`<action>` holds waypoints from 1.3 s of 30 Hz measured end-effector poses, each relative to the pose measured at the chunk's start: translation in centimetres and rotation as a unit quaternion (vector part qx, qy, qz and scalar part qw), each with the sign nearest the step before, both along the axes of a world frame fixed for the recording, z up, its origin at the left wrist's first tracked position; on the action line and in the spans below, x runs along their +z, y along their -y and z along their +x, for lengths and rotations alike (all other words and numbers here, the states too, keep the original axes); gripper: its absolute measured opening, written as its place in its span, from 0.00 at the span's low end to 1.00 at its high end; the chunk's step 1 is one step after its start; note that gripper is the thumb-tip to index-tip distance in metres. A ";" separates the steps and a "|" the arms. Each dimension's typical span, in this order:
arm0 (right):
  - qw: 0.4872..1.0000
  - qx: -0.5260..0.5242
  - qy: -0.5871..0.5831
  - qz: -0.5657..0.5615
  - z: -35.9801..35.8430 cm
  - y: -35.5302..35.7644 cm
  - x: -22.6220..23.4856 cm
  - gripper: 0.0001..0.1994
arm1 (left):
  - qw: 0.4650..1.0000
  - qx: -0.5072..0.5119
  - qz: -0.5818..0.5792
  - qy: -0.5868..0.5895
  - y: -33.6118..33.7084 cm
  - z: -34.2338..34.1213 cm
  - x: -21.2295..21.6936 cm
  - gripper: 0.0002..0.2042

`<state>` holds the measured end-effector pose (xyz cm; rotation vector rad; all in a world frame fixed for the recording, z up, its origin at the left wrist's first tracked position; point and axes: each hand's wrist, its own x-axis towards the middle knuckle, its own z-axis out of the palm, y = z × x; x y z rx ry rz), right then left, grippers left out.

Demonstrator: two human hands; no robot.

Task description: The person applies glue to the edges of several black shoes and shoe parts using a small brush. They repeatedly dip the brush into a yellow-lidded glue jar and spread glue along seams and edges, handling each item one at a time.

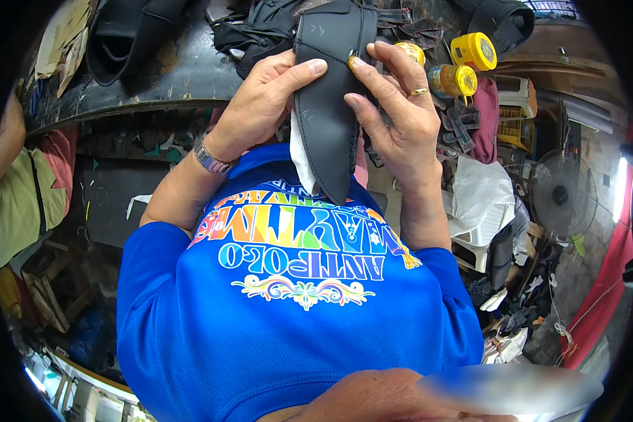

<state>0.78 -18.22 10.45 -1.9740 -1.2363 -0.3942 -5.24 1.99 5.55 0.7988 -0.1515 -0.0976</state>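
A black leather piece (325,116), shaped like a holster, hangs between my hands above the bench's near edge. It is wide at the top, tapers to a rounded point toward me, and has stitching along its edges and a flap line across its top. White lining (301,151) shows behind its left edge. My left hand (264,88) grips the left side, thumb on the front and the other fingers hidden behind. Along the right edge is my right hand (401,112), its thumb and index fingertip on the leather. A small amber-coloured spot (352,61) shows at that index fingertip.
A dark workbench (169,77) spans the far side, holding black leather parts (257,32) and another black piece (123,35). Yellow-lidded jars (473,52) stand at the right. A white plastic stool (482,218) and a fan (561,193) are farther right. Another person's arm (7,133) shows at left.
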 end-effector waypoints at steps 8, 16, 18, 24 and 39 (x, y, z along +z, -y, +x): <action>0.999 0.009 0.022 -0.031 -0.2 0.7 0.0 0.18 | 1.000 0.007 0.018 -0.025 0.1 0.0 0.0 0.13; 0.993 -0.013 0.053 -0.101 -0.6 1.0 1.3 0.16 | 1.000 0.004 0.013 -0.019 0.1 0.0 0.1 0.13; 0.995 -0.013 0.056 -0.085 -0.5 0.9 1.2 0.16 | 1.000 0.006 0.020 -0.022 0.1 -0.1 0.1 0.12; 0.993 -0.024 0.073 -0.085 -0.6 0.7 0.6 0.18 | 0.999 0.000 0.013 -0.030 -0.2 0.0 0.3 0.12; 0.996 -0.020 0.079 -0.029 -0.9 0.9 1.0 0.23 | 0.997 0.022 0.066 -0.013 -0.5 0.1 0.1 0.12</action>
